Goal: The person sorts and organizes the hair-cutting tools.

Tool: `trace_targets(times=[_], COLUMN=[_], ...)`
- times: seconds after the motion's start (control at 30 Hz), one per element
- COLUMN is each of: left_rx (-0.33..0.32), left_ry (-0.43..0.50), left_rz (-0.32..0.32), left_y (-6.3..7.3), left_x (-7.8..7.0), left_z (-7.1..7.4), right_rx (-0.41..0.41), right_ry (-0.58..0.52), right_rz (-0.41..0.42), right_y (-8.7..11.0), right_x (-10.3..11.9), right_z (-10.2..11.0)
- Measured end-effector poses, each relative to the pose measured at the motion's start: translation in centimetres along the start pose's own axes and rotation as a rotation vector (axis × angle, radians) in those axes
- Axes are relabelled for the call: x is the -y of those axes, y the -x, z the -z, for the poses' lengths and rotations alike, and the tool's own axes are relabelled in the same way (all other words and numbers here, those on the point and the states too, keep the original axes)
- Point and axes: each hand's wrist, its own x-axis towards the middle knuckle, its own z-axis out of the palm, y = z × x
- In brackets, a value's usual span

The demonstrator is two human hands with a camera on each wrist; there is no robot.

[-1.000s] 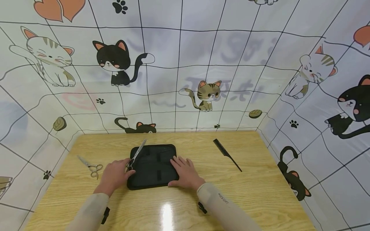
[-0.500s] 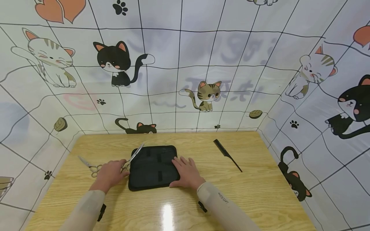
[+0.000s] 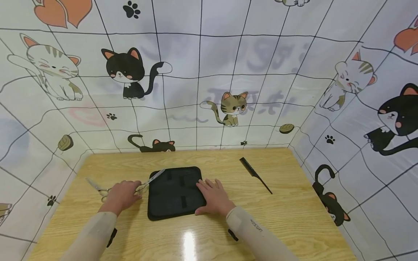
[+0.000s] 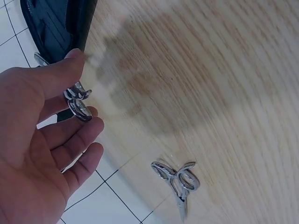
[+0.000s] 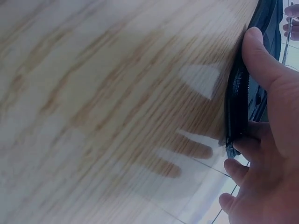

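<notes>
My left hand [image 3: 121, 196] pinches silver hair scissors [image 3: 158, 175] by the finger rings between thumb and fingers. Their blades point up and right across the left edge of a flat black zip case [image 3: 173, 195]. Part of the rings [image 4: 78, 105] shows below the thumb in the left wrist view. Along the case's right edge rests my right hand [image 3: 214, 197], fingers fairly straight and thumb near the front corner. In the right wrist view the thumb touches the zipped edge [image 5: 238, 98]. Dark elastic loops run across the case's inner face.
A second pair of silver scissors [image 4: 180, 182] lies left of my left hand, its rings partly hidden in the head view. A black tail comb [image 3: 249, 168] lies on the wooden table [image 3: 274, 232] at right. Cat-print cloth [image 3: 183, 90] walls the table at back and sides.
My left hand has drawn left with the scissors, whose blades have swung lower over the case. The case and my right hand have shifted slightly right and towards me.
</notes>
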Motion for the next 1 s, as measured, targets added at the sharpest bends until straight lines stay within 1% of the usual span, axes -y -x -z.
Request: trace_targets(times=[0.2, 0.43, 0.6, 0.8, 0.93, 1.0], left_rx=[0.011, 0.023, -0.005, -0.030, -0.038, -0.039], left_ry=[-0.034, -0.050, -0.037, -0.007, 0.015, 0.036], left_rz=[-0.020, -0.044, -0.074, -0.099, -0.121, -0.119], left_y=[-0.4, -0.7, -0.9, -1.1, -1.4, -1.5], left_x=[0.4, 0.5, 1.0, 1.7, 1.7, 1.6], left_z=[-0.6, 0.0, -0.1, -0.5, -0.6, -0.7], right_rx=[-0.010, -0.005, 0.002, 0.005, 0.005, 0.004], right_ry=[-0.012, 0.003, 0.019, 0.000, 0.000, -0.002], right_rz=[0.009, 0.011, 0.003, 0.010, 0.007, 0.007], right_y=[0.1, 0.1, 0.1, 0.2, 0.2, 0.2], right_x=[0.1, 0.2, 0.1, 0.2, 0.2, 0.2], right_z=[-0.1, -0.1, 0.1, 0.4, 0.5, 0.5])
